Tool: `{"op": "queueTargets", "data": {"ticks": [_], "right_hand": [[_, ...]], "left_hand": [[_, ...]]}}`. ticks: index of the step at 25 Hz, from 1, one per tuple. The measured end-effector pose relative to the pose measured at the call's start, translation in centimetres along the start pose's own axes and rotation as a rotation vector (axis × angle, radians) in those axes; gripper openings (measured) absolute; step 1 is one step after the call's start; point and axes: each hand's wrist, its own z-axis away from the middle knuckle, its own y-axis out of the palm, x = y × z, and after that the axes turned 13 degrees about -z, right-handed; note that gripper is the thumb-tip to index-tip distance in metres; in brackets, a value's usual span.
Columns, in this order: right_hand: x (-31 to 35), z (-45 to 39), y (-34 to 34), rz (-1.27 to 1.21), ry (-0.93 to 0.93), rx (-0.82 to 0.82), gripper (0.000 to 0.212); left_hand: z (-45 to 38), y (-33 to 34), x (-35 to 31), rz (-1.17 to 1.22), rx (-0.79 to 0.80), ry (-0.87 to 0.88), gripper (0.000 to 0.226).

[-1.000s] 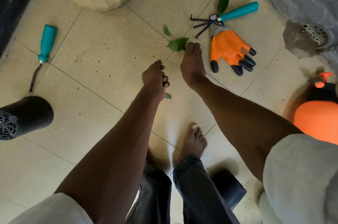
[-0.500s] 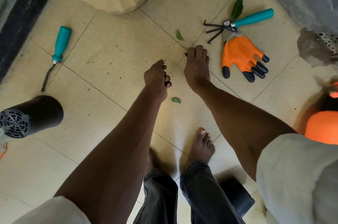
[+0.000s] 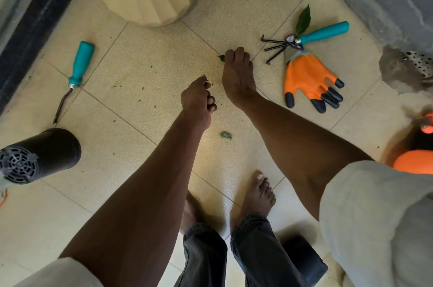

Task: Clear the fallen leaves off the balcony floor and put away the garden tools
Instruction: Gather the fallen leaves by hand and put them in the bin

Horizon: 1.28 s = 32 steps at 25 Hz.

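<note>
Here, two bare hands reach down over the tiled balcony floor (image 3: 140, 64) among leaves and garden tools.

The right hand (image 3: 236, 73) lies with fingers extended and pressed to the tile, a small green leaf (image 3: 221, 57) poking out at its fingertips; whether it pinches the leaf I cannot tell. The left hand (image 3: 198, 99) has its fingers curled in, and what they enclose is hidden. A crumpled leaf (image 3: 225, 135) lies between the forearms. Right of the hands, a teal-handled hand rake (image 3: 304, 39) rests with a long leaf (image 3: 304, 20) at its neck, touching an orange glove (image 3: 311, 80). Well to the left lies a teal-handled weeder (image 3: 75, 75).
</note>
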Motion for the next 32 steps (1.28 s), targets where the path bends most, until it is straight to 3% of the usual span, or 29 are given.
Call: {"op": "queueTargets", "data": {"ticks": [4, 7, 10, 12, 15, 17, 20, 23, 27, 32], "right_hand": [[-0.3, -0.8, -2.8, -0.143, -0.053, 0.027, 0.030], [-1.6, -3.4, -7.1, -0.253, -0.028, -0.151, 0.038], [-6.3, -7.2, -11.2, -0.144, 0.080, -0.209, 0.032], [-10.0, -9.4, -12.4, -0.101, 0.284, -0.137, 0.038], [-12.3, -10.3, -11.4, -0.087, 0.523, 0.101, 0.056], [-12.5, -9.5, -10.2, -0.094, 0.464, 0.126, 0.062], [-13.0, -8.7, -9.4, -0.068, 0.310, 0.092, 0.051], [-12.9, -8.5, -10.2, -0.101, 0.291, 0.084, 0.046], [-8.5, -5.0, -11.0, -0.310, 0.119, -0.152, 0.043], [-1.7, 7.5, -5.2, -0.358, -0.072, 0.131, 0.050]], "left_hand": [[0.3, 1.2, -0.6, 0.012, 0.007, 0.012, 0.022], [0.8, 3.1, -1.2, 0.002, 0.023, 0.011, 0.023], [1.3, 5.0, -1.6, -0.019, 0.053, 0.023, 0.022], [1.3, 6.2, -1.8, -0.026, 0.073, 0.034, 0.021], [1.0, 7.3, -1.7, -0.035, 0.088, 0.038, 0.021], [0.7, 7.8, -1.5, -0.041, 0.091, 0.029, 0.021], [0.5, 7.8, -1.0, -0.056, 0.076, 0.021, 0.021], [0.6, 7.0, -0.9, -0.064, 0.059, 0.039, 0.019], [0.9, 5.2, -1.1, -0.045, 0.034, 0.027, 0.019], [1.9, 1.3, 0.9, -0.101, -0.053, -0.004, 0.021]]}}
